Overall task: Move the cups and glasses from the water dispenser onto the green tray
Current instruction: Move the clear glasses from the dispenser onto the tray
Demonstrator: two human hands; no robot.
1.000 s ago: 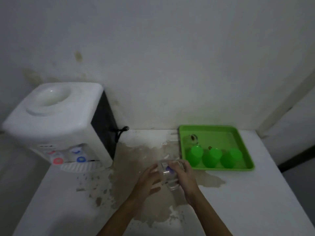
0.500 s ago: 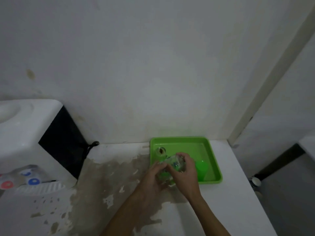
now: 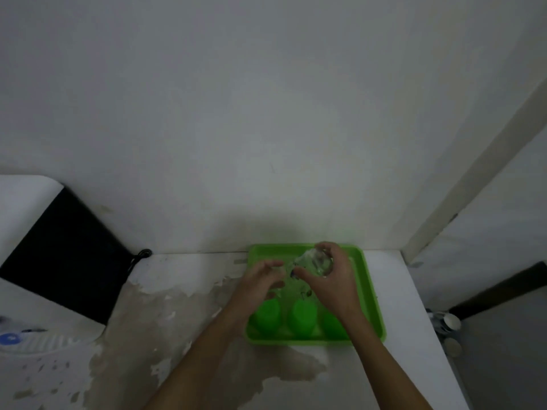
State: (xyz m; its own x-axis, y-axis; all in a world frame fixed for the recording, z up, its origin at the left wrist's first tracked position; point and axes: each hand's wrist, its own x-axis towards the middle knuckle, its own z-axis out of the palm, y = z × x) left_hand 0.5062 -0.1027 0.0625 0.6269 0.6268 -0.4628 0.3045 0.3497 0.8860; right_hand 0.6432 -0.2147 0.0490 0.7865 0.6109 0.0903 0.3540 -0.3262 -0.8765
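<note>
The green tray [image 3: 373,294] lies on the white table against the wall. Three green cups stand upside down along its near edge: one on the left [image 3: 268,316], one in the middle [image 3: 303,316], and one on the right [image 3: 331,324] partly behind my right forearm. My right hand [image 3: 331,282] grips a clear glass [image 3: 313,260], tilted, over the tray's back half. My left hand [image 3: 260,284] hovers over the tray's back left corner with curled fingers. A pale glassy shape [image 3: 281,275] shows at its fingertips, too blurred to tell if it is held.
The white water dispenser [image 3: 32,232] with a black side panel stands at the left, its blue tap [image 3: 9,338] at the frame edge. A black cable [image 3: 141,255] runs along the wall. The table's [image 3: 399,350] paint is stained and peeling. Small round objects [image 3: 448,321] lie beyond its right edge.
Both hands carried the clear glass right and back, from in front of the tray to over its rear half. My left hand has come off the glass. The view has swung right.
</note>
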